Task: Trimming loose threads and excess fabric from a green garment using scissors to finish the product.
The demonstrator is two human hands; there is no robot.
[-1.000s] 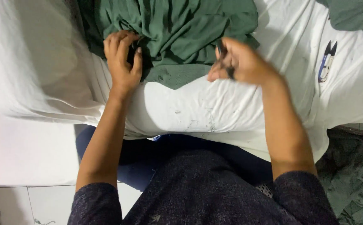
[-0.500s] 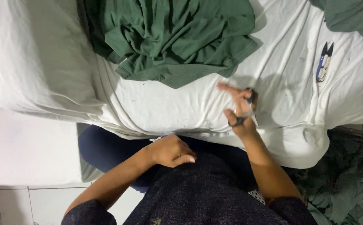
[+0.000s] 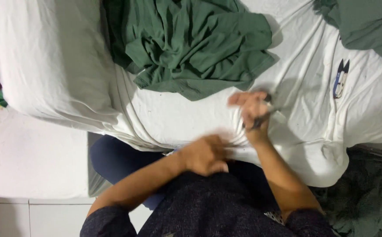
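Gripping dark snips [image 3: 263, 116] in right hand [image 3: 252, 116], long axis pointing up-right, left hand [image 3: 204, 154] loosely curled.

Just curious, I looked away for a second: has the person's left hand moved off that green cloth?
Yes. The left hand has come down off the green cloth to the near edge of the white sheet, by the person's lap.

head cam | looks straight down, close | white-sheeted table [image 3: 177, 118], lap in view
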